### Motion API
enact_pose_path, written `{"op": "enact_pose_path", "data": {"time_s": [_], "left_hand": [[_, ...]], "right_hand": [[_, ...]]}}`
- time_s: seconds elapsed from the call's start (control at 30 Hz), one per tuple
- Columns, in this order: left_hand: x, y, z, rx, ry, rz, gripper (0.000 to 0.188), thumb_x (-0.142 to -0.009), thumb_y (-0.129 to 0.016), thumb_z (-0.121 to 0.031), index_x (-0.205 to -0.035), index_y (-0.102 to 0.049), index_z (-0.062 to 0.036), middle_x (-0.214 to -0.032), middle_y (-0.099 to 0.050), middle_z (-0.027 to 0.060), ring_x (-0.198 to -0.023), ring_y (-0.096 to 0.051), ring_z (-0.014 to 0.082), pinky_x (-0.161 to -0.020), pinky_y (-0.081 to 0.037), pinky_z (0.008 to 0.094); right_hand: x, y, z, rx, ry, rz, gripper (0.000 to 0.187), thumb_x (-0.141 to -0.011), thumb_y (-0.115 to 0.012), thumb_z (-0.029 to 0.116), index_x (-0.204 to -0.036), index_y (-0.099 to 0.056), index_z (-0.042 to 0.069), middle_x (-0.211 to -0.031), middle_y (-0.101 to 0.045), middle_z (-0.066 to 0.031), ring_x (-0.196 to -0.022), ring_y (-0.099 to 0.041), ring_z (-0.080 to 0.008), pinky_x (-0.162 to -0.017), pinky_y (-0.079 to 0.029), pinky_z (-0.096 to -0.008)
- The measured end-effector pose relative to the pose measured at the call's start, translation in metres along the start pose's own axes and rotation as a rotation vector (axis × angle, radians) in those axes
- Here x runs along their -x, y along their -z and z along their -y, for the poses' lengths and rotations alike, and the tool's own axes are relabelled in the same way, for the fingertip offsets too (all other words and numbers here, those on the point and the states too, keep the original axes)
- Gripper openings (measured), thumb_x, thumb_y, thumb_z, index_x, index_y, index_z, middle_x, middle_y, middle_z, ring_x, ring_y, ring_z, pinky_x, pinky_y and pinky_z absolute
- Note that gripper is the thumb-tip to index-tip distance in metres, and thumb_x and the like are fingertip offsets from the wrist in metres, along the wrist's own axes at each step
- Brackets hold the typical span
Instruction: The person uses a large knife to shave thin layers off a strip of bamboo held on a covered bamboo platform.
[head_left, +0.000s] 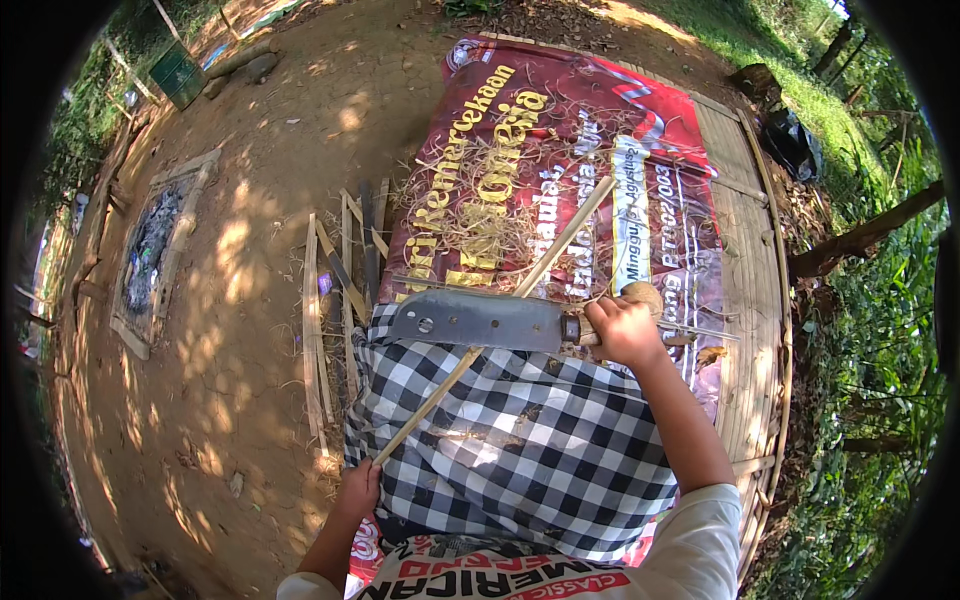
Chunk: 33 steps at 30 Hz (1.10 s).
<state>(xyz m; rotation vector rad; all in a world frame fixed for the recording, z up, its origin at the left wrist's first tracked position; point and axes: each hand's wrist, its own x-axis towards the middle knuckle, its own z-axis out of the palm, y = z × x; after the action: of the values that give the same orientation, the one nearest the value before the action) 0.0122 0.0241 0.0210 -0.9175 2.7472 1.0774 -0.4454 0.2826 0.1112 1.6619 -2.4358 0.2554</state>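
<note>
My right hand [622, 328] grips the wooden handle of a broad steel cleaver [480, 320], its blade lying flat and pointing left across my lap. My left hand [358, 488] holds the near end of a long thin bamboo strip [520, 290]. The strip runs up and to the right, passing under the blade and out over a red printed banner [660, 120]. A black and white checked cloth [530, 450] covers my lap under both.
Bamboo shavings [480, 215] litter the banner, which lies on a bamboo slat platform [745, 250]. Cut bamboo sticks [340, 270] lie on the dirt ground at the left. An ash-filled framed pit [150, 250] sits further left. Grass and trees border the right.
</note>
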Motion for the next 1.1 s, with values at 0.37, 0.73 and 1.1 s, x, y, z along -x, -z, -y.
{"op": "enact_pose_path", "data": {"time_s": [0.37, 0.73, 1.1], "left_hand": [[-0.001, 0.005, -0.011, -0.013, -0.032, -0.049, 0.025, -0.096, -0.05, -0.024, -0.084, -0.054, -0.0023, -0.061, -0.055, 0.0248, -0.061, -0.057, 0.0473, -0.054, -0.042, 0.0536], [-0.004, 0.003, -0.009, -0.076, -0.078, -0.072, 0.025, -0.096, -0.05, -0.024, -0.087, -0.056, -0.0014, -0.06, -0.055, 0.0247, -0.06, -0.057, 0.0471, -0.053, -0.043, 0.0522], [0.001, -0.006, 0.003, -0.004, -0.02, -0.073, 0.024, -0.095, -0.05, -0.022, -0.082, -0.053, -0.0017, -0.057, -0.052, 0.0241, -0.057, -0.056, 0.0459, -0.05, -0.042, 0.0507]], "right_hand": [[0.013, -0.009, -0.044, 0.082, 0.05, -0.093, 0.038, -0.049, -0.076, 0.019, -0.075, -0.049, 0.01, -0.071, -0.057, -0.0045, -0.066, -0.062, -0.0244, -0.061, -0.05, -0.0364], [0.043, 0.027, -0.086, 0.162, -0.487, -0.124, 0.025, -0.066, -0.069, 0.02, -0.083, -0.054, 0.008, -0.071, -0.065, -0.0106, -0.061, -0.066, -0.031, -0.057, -0.051, -0.043], [-0.001, -0.005, -0.005, -0.012, -0.034, 0.134, 0.029, -0.062, -0.069, 0.02, -0.083, -0.053, 0.008, -0.074, -0.063, -0.0095, -0.065, -0.065, -0.029, -0.059, -0.053, -0.0406]]}}
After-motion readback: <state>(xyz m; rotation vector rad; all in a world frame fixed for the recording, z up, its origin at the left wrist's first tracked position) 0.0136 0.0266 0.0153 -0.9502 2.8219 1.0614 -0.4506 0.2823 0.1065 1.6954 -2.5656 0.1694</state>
